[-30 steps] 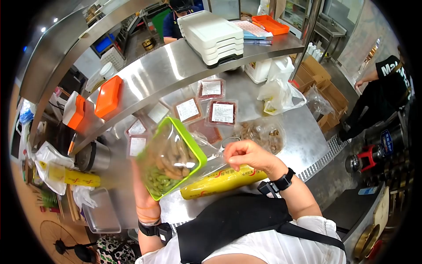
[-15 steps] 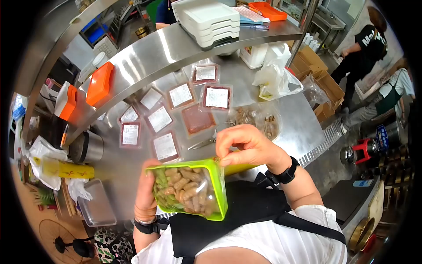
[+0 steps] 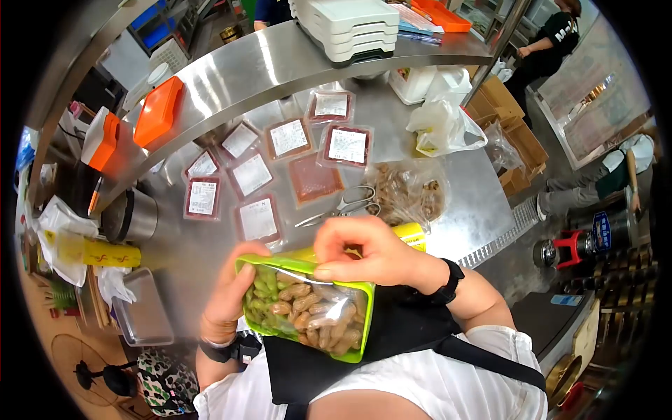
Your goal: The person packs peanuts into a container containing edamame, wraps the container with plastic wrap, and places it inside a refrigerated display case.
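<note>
A bright green tray [image 3: 369,318] holding peanuts [image 3: 329,323] and green edamame pods [image 3: 264,288] is up in front of my apron, tilted toward me. Clear film [image 3: 344,292] stretches over its top and shines. My left hand [image 3: 227,290] grips the tray's left end, thumb on the near side. With fingers pinched together, my right hand [image 3: 360,246] holds the film along the upper rim. Behind that hand lies a yellow roll [image 3: 411,236] on the steel counter. Scissors [image 3: 343,205] rest just beyond it.
Several sealed packs of red food [image 3: 348,145] with white labels cover the counter, beside a clear bag of brown food [image 3: 402,187]. A white plastic bag [image 3: 448,129] stands further right. Stacked white containers [image 3: 346,28] sit on the raised shelf [image 3: 231,70]. A clear bin [image 3: 145,311] is at left.
The tray has turned more face-up toward me and shifted slightly right and down. My right hand has moved left along its rim. The view has shifted, and the yellow roll now shows more.
</note>
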`<state>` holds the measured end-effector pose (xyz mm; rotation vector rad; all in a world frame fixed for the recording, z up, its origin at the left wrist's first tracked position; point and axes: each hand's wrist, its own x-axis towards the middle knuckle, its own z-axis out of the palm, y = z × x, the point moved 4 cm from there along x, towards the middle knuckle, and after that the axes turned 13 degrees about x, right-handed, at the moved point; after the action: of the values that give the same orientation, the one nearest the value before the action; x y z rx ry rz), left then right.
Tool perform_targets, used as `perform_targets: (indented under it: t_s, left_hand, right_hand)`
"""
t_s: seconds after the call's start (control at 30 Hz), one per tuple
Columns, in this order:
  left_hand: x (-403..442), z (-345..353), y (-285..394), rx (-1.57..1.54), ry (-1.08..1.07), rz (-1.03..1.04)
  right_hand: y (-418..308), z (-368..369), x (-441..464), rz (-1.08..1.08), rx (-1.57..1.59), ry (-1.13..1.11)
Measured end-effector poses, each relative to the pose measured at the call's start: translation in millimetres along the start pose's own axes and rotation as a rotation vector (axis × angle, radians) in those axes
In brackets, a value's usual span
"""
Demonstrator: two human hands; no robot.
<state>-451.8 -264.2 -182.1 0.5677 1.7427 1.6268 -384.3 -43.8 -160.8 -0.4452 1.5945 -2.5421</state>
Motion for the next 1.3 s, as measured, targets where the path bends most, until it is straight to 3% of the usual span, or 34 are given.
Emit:
perform_targets:
  t_s: [0.1, 0.23, 0.33, 0.4, 0.47, 0.53, 0.6, 0.77, 0.87, 1.1, 1.13, 1.23, 1.3]
  left_hand:
    - [6, 5, 9, 0.067, -0.041, -0.018]
    - [13, 4, 1, -0.007, -0.044, -0.05]
    - [16, 3, -8, -0.126, 0.058, -0.073]
    - [20, -2, -20, -0.218, 0.157, -0.026]
    - [26, -8, -30, -0.211, 0.231, 0.045]
    - [34, -8, -45, -0.181, 0.335, 0.071]
    - [42, -1, -58, -0.257, 0.323, 0.079]
    - [46, 20, -79, -0.277, 0.225, 0.046]
    - [45, 25, -76, -0.211, 0.135, 0.025]
    - [57, 34, -72, -0.106, -0.07, 0.054]
    - [59, 33, -71, -0.024, -0.034, 0.122]
    - [49, 33, -55, -0.559, -0.136, 0.15]
    - [37, 26, -55, -0.534, -0.18, 0.204]
  right_hand:
    - [2, 7, 19, 0.075, -0.073, -0.062]
    - [-2, 4, 41, -0.158, -0.517, -0.027]
    - [18, -42, 48, -0.113, -0.352, 0.392]
    - [18, -71, 27, -0.013, -0.223, 0.442]
    - [18, -68, 1, 0.177, -0.32, 0.448]
    - [19, -50, -11, 0.109, -0.778, 0.397]
    - [32, -42, -13, 0.134, -1.031, 0.415]
    - [56, -74, -9, 0.101, -0.865, 0.575]
    - [42, -75, -11, 0.35, -0.747, 0.453]
    - [26, -60, -16, 0.431, -0.815, 0.136]
    - [31, -67, -21, 0.503, -0.662, 0.247]
    - [43, -89, -24, 0.494, -0.167, 0.342]
    - [27, -83, -19, 0.466, -0.037, 0.41]
